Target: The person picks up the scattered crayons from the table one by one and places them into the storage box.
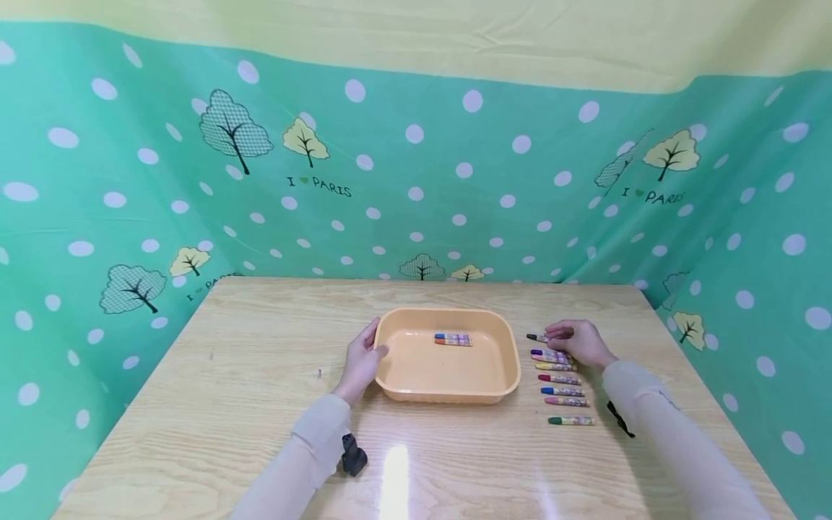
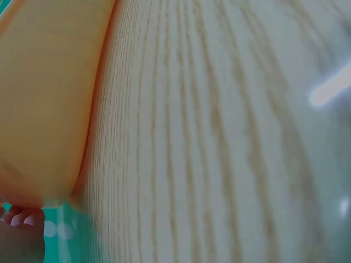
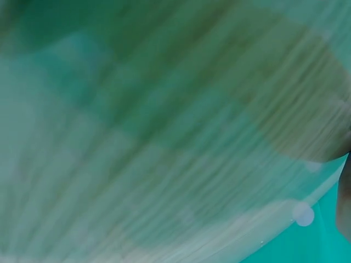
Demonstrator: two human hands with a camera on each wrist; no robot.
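Note:
A shallow peach plastic tray (image 1: 448, 393) sits on the table in the head view. My left hand (image 1: 361, 361) grips its left edge, thumb over the rim; the left wrist view shows the tray's wall (image 2: 49, 98) with fingertips (image 2: 27, 216) at its end. Inside the tray lie a blue crayon (image 1: 448, 336) and an orange crayon (image 1: 448, 342), side by side. To the tray's right, my right hand (image 1: 581, 342) pinches the wrapped end of a black crayon (image 1: 536, 337) at the far end of a column of crayons. The right wrist view shows mostly table surface, with the hand barely visible.
Below the right hand lie purple (image 1: 544, 354), yellow (image 1: 549, 367), red (image 1: 555, 379), blue (image 1: 559, 391), pink (image 1: 562, 401) and green (image 1: 570, 420) crayons. A wooden table (image 1: 260, 332) carries everything. A green dotted curtain (image 1: 416, 217) hangs behind and at both sides.

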